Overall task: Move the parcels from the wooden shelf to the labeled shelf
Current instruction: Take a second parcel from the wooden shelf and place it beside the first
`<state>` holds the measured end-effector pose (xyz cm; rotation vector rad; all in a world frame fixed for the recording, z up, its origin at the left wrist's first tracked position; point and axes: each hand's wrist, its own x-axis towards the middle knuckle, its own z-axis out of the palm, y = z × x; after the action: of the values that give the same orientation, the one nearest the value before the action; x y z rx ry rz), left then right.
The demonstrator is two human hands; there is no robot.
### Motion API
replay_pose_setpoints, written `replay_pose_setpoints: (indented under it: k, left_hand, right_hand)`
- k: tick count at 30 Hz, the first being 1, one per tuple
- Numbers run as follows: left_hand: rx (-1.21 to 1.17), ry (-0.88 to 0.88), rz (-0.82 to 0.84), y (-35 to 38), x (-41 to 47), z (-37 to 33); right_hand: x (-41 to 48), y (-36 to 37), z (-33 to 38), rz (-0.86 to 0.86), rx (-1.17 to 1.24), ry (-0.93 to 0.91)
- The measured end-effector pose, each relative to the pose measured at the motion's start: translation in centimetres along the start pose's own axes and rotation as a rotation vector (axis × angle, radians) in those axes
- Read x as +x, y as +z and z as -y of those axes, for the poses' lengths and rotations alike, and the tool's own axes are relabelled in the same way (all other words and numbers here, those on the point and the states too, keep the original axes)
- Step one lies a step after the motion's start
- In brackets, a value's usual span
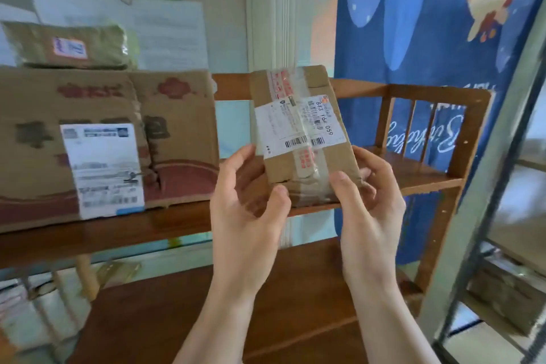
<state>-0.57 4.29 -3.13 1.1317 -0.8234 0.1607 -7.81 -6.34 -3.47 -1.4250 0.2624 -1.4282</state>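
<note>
Behind the wooden shelf (425, 177) a blue printed banner (413, 23) is hung, and a pale wall with taped papers is seen to the shelf's left. A grey metal rack (484, 204) is noted at the shelf's right edge; whether it is the labeled destination cannot be told, since no labels on it are legible.

A small taped parcel (301, 130) is held upright in front of the upper board of the wooden shelf, lifted clear of it or nearly so; contact at its lower edge is hidden by the fingers. Two items remain on that board to the parcel's left: a large flat carton (103, 142) leaned on its long edge, and a brown padded packet (71, 44) laid on top of it.

The small parcel is judged to be light and fairly stiff, being corrugated card bound with clear tape. The tape is glossy and is likely to be slippery, so a hold on the bare card at the lower corners is advised. Its lower edge appears crumpled, and hard squeezing there is to be avoided.

The left hand (248, 210) is set at the lower left corner, thumb at the front, fingers loosely curled behind. The right hand (369, 204) is closed around the lower right corner, thumb across the taped front, fingers wrapped behind. Both hands are thus engaged in grasping the parcel, neither clenched tight.
</note>
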Motion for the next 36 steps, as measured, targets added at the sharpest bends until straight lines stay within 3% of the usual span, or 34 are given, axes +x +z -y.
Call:
replay_pose_setpoints:
  k: [7, 17, 22, 30, 36]
  left_hand:
    - [-0.177, -0.061, 0.024, -13.8, -6.5, -5.1]
    - [-0.176, -0.008, -0.145, -29.0, -11.2, -13.7]
    - [-0.127, 0.014, -0.180, -33.6, -14.1, -16.7]
    - [-0.045, -0.033, -0.128, -37.0, -17.3, -19.6]
    - [-0.156, -0.015, -0.429, -43.2, -18.5, -21.8]
  right_hand:
    - [-14.4, 6.8, 5.6, 0.103, 0.191, 0.045]
    - [-26.1, 16.2, 12.9, 0.342, 0.368, 0.080]
    - [-30.3, 18.4, 14.5, 0.404, 0.438, 0.156]
    - [-31.5, 17.6, 15.9, 0.656, 0.491, 0.262]
    - [-31.8, 19.0, 16.3, 0.523, 0.521, 0.408]
